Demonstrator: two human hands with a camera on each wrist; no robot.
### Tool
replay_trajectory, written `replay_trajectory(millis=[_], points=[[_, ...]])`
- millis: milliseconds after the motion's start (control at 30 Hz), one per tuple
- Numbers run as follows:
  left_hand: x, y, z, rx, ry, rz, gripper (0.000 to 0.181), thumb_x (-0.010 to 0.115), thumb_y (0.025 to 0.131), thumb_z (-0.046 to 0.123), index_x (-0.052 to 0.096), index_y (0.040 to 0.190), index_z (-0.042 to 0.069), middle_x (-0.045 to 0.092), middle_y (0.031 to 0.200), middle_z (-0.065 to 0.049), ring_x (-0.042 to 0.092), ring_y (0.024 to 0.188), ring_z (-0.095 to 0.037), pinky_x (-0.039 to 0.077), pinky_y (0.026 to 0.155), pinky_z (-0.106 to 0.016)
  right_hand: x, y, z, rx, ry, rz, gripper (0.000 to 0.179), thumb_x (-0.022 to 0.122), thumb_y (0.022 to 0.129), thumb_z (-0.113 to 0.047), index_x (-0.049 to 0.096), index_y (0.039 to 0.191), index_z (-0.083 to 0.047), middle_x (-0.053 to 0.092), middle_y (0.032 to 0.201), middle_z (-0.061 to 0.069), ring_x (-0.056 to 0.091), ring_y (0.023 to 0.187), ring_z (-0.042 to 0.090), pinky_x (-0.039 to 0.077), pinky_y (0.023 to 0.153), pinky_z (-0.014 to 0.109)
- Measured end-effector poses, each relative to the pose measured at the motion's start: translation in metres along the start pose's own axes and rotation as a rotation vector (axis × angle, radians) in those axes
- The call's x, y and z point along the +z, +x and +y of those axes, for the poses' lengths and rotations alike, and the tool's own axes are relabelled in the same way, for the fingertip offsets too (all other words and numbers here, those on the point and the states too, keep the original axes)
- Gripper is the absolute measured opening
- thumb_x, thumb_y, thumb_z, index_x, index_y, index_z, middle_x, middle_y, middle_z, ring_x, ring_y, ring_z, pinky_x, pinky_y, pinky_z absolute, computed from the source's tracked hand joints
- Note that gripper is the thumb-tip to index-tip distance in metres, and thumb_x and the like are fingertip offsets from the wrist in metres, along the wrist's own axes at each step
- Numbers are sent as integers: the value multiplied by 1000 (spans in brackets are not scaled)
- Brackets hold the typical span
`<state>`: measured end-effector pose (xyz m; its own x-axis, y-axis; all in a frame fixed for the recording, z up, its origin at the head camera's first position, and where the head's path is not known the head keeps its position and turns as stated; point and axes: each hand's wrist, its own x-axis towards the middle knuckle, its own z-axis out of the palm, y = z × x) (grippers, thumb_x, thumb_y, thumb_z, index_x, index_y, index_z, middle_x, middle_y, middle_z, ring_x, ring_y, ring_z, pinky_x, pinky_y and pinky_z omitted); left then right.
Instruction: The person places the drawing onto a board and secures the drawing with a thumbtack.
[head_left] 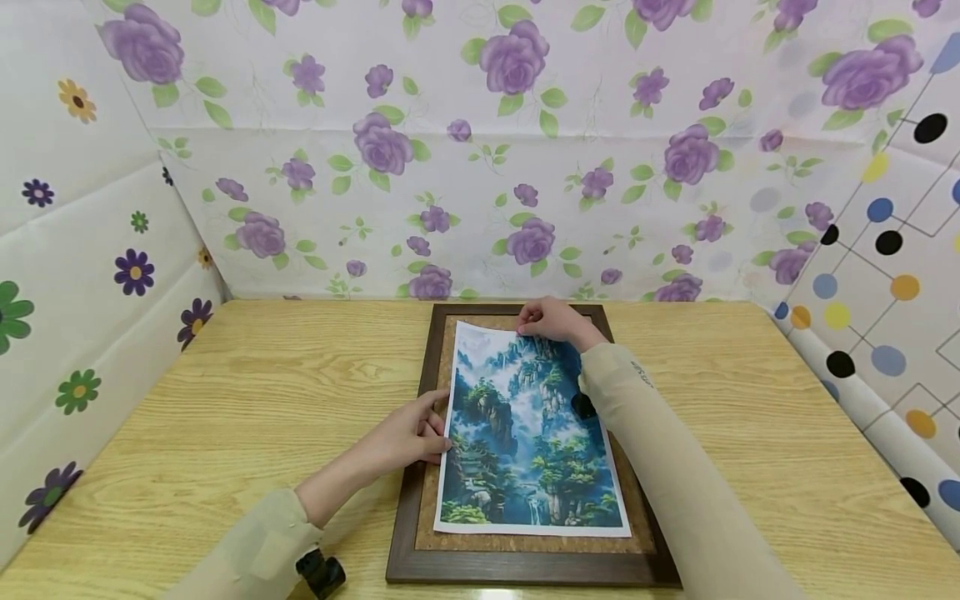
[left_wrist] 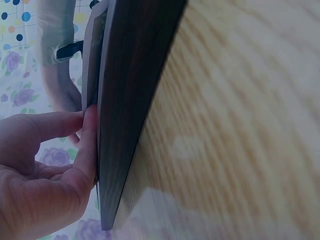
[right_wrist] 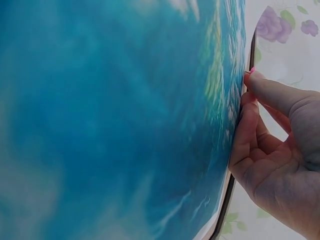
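A printed landscape picture [head_left: 532, 450] of blue-green cliffs and waterfalls lies over a cork board [head_left: 525, 542] with a dark brown frame. My left hand [head_left: 408, 429] holds the picture's left edge between thumb and fingers; in the left wrist view this hand [left_wrist: 55, 160] is close against the frame [left_wrist: 125, 100]. At the picture's top edge, my right hand [head_left: 551, 321] bends over the paper. The right wrist view shows that hand [right_wrist: 280, 145] pinching a small pink push pin [right_wrist: 252, 70], mostly hidden by the fingertips, with the other fingers curled at the picture's edge [right_wrist: 220, 100].
The board lies on a light wood-grain table [head_left: 300, 375], its far end near the back wall. Behind hangs a sheet with purple roses [head_left: 517, 58]. Patterned sheets also cover both sides. A dark wrist camera [head_left: 321, 573] sits on the left sleeve.
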<state>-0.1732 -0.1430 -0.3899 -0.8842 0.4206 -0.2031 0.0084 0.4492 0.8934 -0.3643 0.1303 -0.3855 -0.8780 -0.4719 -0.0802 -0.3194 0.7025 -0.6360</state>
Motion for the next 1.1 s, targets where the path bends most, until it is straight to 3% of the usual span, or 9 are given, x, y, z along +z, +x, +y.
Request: replay_trajectory(millis=[333, 700, 1100], points=[[0, 0, 0, 2, -2, -2, 77, 64, 92, 1, 22, 156, 3, 59, 96, -13, 63, 75, -14, 62, 73, -34, 2, 1, -4, -4, -49, 11, 11, 63, 96, -15, 69, 95, -6, 69, 95, 10, 57, 82, 19, 48, 80, 32], [0, 0, 1, 7, 8, 5, 77, 64, 92, -1, 23, 156, 3, 59, 96, -13, 63, 75, -14, 62, 72, -34, 3, 2, -7, -13, -85, 12, 8, 64, 96, -12, 67, 92, -6, 67, 89, 9, 54, 76, 18, 45, 73, 29], [0, -1, 0, 20, 11, 3, 77, 64, 92, 0, 22, 156, 3, 59, 97, -13, 63, 76, -14, 61, 72, -33, 3, 3, -7, -14, -87, 5, 8, 64, 96, -12, 67, 92, -7, 68, 92, 10, 55, 79, 19, 46, 77, 32]])
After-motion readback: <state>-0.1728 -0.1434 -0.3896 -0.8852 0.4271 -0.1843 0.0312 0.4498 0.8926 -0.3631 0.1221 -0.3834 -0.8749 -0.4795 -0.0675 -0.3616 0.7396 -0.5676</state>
